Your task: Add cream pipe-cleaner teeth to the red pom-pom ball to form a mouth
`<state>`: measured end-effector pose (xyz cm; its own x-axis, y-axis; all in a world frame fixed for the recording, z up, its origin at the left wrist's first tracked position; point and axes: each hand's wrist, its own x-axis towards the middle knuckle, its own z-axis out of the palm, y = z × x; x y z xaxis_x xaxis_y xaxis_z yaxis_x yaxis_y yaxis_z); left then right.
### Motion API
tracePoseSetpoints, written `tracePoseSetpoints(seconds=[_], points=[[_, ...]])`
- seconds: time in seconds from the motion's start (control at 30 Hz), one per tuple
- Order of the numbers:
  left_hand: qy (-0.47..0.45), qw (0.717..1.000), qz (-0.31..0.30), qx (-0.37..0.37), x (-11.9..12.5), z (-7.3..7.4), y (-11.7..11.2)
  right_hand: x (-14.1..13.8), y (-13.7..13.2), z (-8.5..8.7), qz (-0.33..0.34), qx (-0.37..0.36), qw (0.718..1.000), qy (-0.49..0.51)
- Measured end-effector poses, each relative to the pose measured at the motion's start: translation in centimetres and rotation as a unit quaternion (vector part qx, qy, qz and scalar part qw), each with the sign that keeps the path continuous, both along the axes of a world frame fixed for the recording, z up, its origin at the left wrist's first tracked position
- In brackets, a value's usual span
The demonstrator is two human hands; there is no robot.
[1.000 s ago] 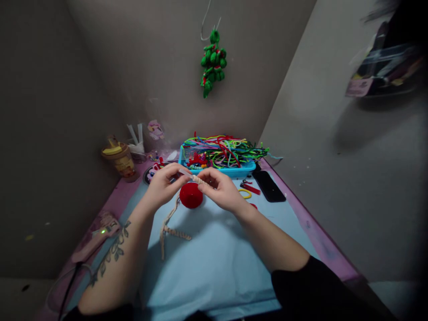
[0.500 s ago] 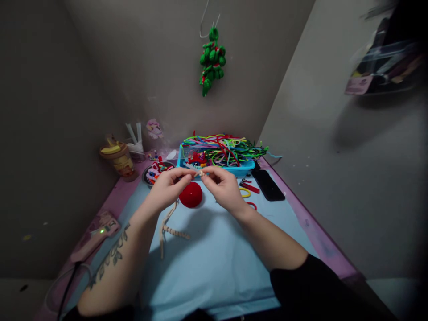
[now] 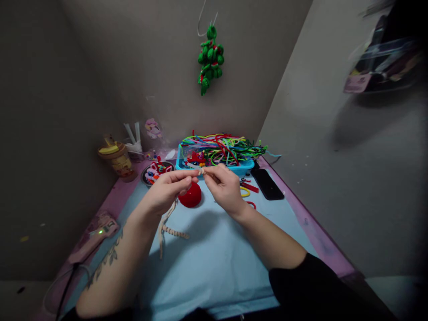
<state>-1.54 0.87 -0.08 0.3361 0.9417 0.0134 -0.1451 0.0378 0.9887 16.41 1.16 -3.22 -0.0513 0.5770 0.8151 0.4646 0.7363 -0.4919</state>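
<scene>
My left hand (image 3: 167, 189) and my right hand (image 3: 224, 186) are raised together over the light blue mat (image 3: 214, 263), fingertips pinched on the top end of a beige twisted cord (image 3: 167, 225). The cord hangs from my fingers down to the mat, where its coiled tail lies. A red round fuzzy piece (image 3: 190, 196) sits on the mat just below and between my hands. Behind my hands stands a blue tray (image 3: 245, 167) heaped with coloured pipe cleaners (image 3: 222, 149).
A black phone (image 3: 267, 183) lies right of the tray, with a yellow ring (image 3: 245, 192) and red bits beside it. At the left are a small dish of beads (image 3: 157, 171), a yellow-lidded cup (image 3: 115, 158) and a pink device (image 3: 95, 236). A green ornament (image 3: 209, 60) hangs on the wall.
Both hands have lifted slightly toward the tray while staying pinched on the cord's end. The cord's tail and the red piece have stayed put.
</scene>
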Motion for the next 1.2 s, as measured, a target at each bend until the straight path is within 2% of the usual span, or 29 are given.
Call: tracePoseSetpoints(seconds=[0.2, 0.33, 0.53, 0.77, 0.97, 1.2], points=[[-0.044, 0.997, 0.004, -0.068, 0.2, 0.8, -0.6, 0.2, 0.1, -0.5, -0.083, 0.052, 0.99, -0.1], [-0.065, 0.994, -0.014, -0.082, 0.4, 1.1, -1.0, 0.3, 0.2, -0.8, -0.136, 0.123, 0.972, -0.149], [-0.097, 0.989, -0.034, -0.108, 0.6, 1.2, -1.3, 0.4, 0.2, -0.8, -0.163, 0.203, 0.951, -0.168], [-0.22, 0.948, -0.022, -0.228, 0.8, 2.1, -2.2, 0.3, 0.1, -1.0, -0.156, 0.2, 0.954, -0.158], [-0.283, 0.923, -0.04, -0.257, 0.7, 2.3, -2.5, 0.0, 0.2, -1.4, -0.144, 0.184, 0.962, -0.141], [-0.281, 0.923, -0.044, -0.258, 0.6, 1.9, -2.0, -0.1, 0.5, -1.7, -0.148, 0.173, 0.963, -0.143]])
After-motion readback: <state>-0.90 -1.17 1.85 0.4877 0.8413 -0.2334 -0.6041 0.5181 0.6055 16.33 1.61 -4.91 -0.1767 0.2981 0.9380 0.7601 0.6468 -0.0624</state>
